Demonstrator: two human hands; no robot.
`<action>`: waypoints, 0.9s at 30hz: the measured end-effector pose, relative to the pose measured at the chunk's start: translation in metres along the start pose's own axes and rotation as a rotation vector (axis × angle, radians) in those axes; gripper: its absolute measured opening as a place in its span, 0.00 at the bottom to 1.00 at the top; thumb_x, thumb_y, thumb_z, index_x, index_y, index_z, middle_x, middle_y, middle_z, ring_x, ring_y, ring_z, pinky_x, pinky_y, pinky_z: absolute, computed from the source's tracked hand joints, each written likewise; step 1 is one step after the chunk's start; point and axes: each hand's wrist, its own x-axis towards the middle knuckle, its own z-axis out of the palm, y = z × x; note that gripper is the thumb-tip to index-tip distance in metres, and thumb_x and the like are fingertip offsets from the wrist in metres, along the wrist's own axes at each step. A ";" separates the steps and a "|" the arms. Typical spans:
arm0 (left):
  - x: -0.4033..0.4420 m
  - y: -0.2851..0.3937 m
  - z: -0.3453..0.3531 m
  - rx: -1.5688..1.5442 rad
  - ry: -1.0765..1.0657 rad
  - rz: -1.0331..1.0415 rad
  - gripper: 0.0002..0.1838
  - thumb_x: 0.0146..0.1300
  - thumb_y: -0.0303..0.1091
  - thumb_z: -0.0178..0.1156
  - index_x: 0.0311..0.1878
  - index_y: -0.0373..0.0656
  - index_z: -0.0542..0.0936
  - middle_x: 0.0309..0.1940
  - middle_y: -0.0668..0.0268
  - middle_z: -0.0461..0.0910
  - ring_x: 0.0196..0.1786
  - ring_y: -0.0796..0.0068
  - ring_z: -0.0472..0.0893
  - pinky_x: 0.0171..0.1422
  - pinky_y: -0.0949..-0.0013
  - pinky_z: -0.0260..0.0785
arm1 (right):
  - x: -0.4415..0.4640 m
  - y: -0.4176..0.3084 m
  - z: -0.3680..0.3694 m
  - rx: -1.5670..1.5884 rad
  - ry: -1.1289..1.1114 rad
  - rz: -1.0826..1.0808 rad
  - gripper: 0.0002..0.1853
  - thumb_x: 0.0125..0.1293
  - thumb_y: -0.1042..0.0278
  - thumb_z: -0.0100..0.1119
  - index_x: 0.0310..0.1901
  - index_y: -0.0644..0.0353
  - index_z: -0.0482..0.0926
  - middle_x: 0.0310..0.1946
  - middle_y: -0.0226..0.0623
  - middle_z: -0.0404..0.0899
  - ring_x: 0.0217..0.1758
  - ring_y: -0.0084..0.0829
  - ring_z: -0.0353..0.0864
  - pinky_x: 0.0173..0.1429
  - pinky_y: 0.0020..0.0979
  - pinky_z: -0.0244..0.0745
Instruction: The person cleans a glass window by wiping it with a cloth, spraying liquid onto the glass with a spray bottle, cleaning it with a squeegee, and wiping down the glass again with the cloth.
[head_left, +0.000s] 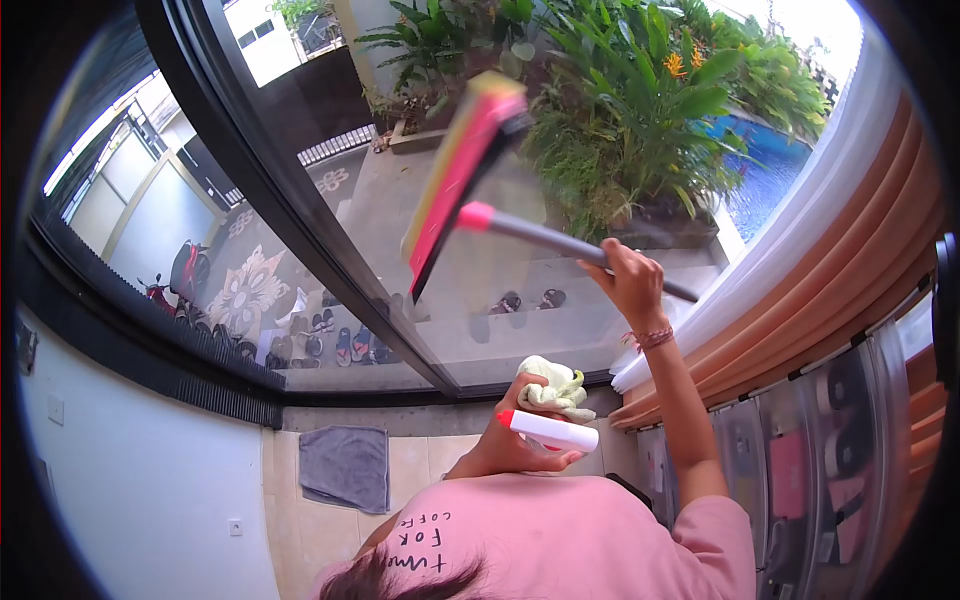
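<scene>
My right hand is closed around the grey handle of a window squeegee. The squeegee's long head is pink with a yellow side and a dark edge, and it is smeared by motion. It is raised in front of the glass pane; whether it touches the glass I cannot tell. Close to my chest, my left hand is wrapped around a white spray bottle with a red nozzle. A crumpled pale green cloth is held in the same hand, above the bottle.
A dark window frame crosses the glass. Orange curtains and a sheer white curtain hang at right, over clear-fronted storage boxes. A grey mat lies on the tiles. Shoes and plants are outside.
</scene>
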 end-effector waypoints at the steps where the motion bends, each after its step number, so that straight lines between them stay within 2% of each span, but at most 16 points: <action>1: 0.000 0.000 0.000 0.000 -0.003 0.001 0.45 0.39 0.29 0.77 0.55 0.46 0.54 0.36 0.66 0.82 0.45 0.77 0.80 0.52 0.72 0.70 | -0.009 0.006 0.004 0.081 0.091 0.100 0.17 0.57 0.52 0.66 0.33 0.54 0.71 0.15 0.33 0.69 0.17 0.36 0.73 0.21 0.35 0.68; 2: -0.002 -0.001 0.003 -0.064 0.023 -0.029 0.44 0.39 0.29 0.76 0.55 0.46 0.55 0.37 0.65 0.82 0.44 0.78 0.79 0.52 0.73 0.70 | -0.023 0.012 0.009 0.163 0.178 0.200 0.16 0.59 0.53 0.65 0.31 0.54 0.71 0.13 0.34 0.69 0.15 0.36 0.73 0.19 0.36 0.67; 5: -0.004 0.001 0.004 -0.169 0.043 -0.076 0.44 0.40 0.29 0.76 0.55 0.44 0.55 0.39 0.62 0.83 0.45 0.78 0.79 0.53 0.72 0.69 | -0.109 0.014 0.036 0.219 0.081 0.354 0.14 0.60 0.60 0.64 0.32 0.58 0.71 0.12 0.42 0.69 0.16 0.47 0.73 0.21 0.41 0.67; 7: -0.004 -0.002 -0.003 0.247 -0.027 0.078 0.43 0.39 0.30 0.76 0.55 0.43 0.56 0.39 0.61 0.83 0.47 0.76 0.80 0.55 0.70 0.69 | -0.177 -0.001 0.051 0.245 -0.018 0.502 0.14 0.61 0.58 0.63 0.32 0.58 0.70 0.14 0.47 0.70 0.20 0.53 0.74 0.22 0.45 0.66; 8: -0.008 -0.006 0.004 -0.023 0.072 -0.001 0.42 0.39 0.31 0.77 0.54 0.43 0.58 0.38 0.61 0.83 0.47 0.74 0.80 0.57 0.68 0.68 | -0.216 -0.010 0.061 0.266 -0.099 0.617 0.16 0.63 0.55 0.60 0.31 0.58 0.69 0.14 0.48 0.70 0.21 0.54 0.75 0.24 0.48 0.66; 9: -0.010 -0.012 -0.003 0.066 0.022 0.043 0.44 0.41 0.30 0.77 0.55 0.43 0.55 0.45 0.56 0.81 0.53 0.70 0.79 0.57 0.66 0.69 | -0.250 -0.017 0.071 0.259 -0.141 0.703 0.17 0.64 0.52 0.59 0.32 0.58 0.70 0.15 0.48 0.71 0.22 0.54 0.75 0.24 0.49 0.66; 10: -0.007 -0.008 -0.002 0.007 0.037 0.039 0.44 0.40 0.30 0.77 0.55 0.43 0.56 0.45 0.56 0.81 0.52 0.70 0.79 0.57 0.67 0.70 | -0.268 -0.029 0.070 0.316 -0.182 0.847 0.18 0.65 0.49 0.56 0.34 0.58 0.72 0.16 0.48 0.71 0.24 0.55 0.75 0.26 0.49 0.66; 11: -0.006 -0.003 0.000 -0.054 0.055 0.032 0.43 0.40 0.30 0.77 0.54 0.43 0.56 0.45 0.56 0.81 0.52 0.71 0.79 0.57 0.67 0.70 | -0.273 -0.035 0.071 0.308 -0.184 0.854 0.18 0.65 0.49 0.56 0.34 0.58 0.72 0.16 0.48 0.71 0.24 0.55 0.75 0.26 0.49 0.66; 14: -0.006 -0.005 0.001 -0.058 0.070 -0.004 0.43 0.39 0.31 0.78 0.53 0.43 0.57 0.44 0.57 0.80 0.51 0.71 0.80 0.55 0.67 0.71 | -0.263 -0.040 0.083 0.329 0.101 0.915 0.19 0.68 0.49 0.53 0.37 0.60 0.73 0.18 0.53 0.70 0.26 0.58 0.74 0.27 0.49 0.65; 16: -0.004 -0.003 0.001 -0.023 0.044 -0.017 0.43 0.39 0.31 0.78 0.54 0.43 0.57 0.44 0.58 0.80 0.50 0.71 0.80 0.55 0.67 0.71 | -0.233 -0.022 0.089 0.440 0.189 0.943 0.21 0.68 0.47 0.52 0.36 0.61 0.71 0.15 0.45 0.69 0.19 0.49 0.73 0.23 0.43 0.64; 18: 0.000 -0.005 0.002 0.035 0.010 -0.001 0.43 0.39 0.32 0.79 0.54 0.43 0.57 0.43 0.60 0.79 0.50 0.72 0.80 0.54 0.68 0.71 | -0.181 -0.008 0.080 0.802 0.297 1.090 0.21 0.70 0.46 0.49 0.33 0.60 0.69 0.13 0.32 0.66 0.13 0.28 0.68 0.18 0.32 0.61; 20: 0.001 -0.007 0.007 -0.031 0.005 0.002 0.43 0.39 0.32 0.79 0.54 0.42 0.57 0.44 0.59 0.79 0.50 0.72 0.79 0.54 0.68 0.71 | -0.118 -0.012 0.052 1.080 0.431 1.162 0.21 0.72 0.47 0.47 0.30 0.56 0.66 0.13 0.22 0.63 0.14 0.13 0.62 0.16 0.22 0.55; 23: -0.002 -0.011 0.010 -0.071 -0.019 -0.010 0.43 0.39 0.32 0.79 0.53 0.43 0.58 0.43 0.59 0.81 0.49 0.73 0.80 0.54 0.69 0.71 | -0.078 -0.029 0.039 1.213 0.471 1.108 0.22 0.72 0.45 0.45 0.26 0.52 0.60 0.11 0.21 0.59 0.11 0.14 0.59 0.14 0.21 0.54; 24: 0.000 -0.010 0.010 -0.047 -0.036 -0.018 0.42 0.38 0.32 0.79 0.52 0.44 0.58 0.42 0.60 0.82 0.47 0.74 0.81 0.54 0.70 0.71 | -0.080 -0.037 0.041 1.131 0.439 1.085 0.21 0.72 0.46 0.45 0.26 0.52 0.60 0.11 0.21 0.60 0.11 0.14 0.59 0.14 0.21 0.54; 25: 0.001 -0.004 0.015 -0.274 -0.024 -0.084 0.42 0.40 0.30 0.78 0.53 0.45 0.57 0.42 0.58 0.82 0.48 0.72 0.81 0.54 0.69 0.71 | -0.091 -0.045 0.044 1.046 0.412 1.058 0.21 0.72 0.48 0.46 0.26 0.52 0.61 0.11 0.21 0.60 0.11 0.14 0.59 0.14 0.21 0.54; 27: 0.004 0.000 0.007 -0.022 -0.099 0.000 0.42 0.41 0.30 0.78 0.53 0.45 0.57 0.42 0.56 0.83 0.49 0.69 0.81 0.56 0.67 0.71 | -0.111 -0.054 0.053 0.839 0.390 0.944 0.19 0.72 0.51 0.49 0.27 0.54 0.66 0.11 0.20 0.60 0.12 0.13 0.60 0.15 0.21 0.54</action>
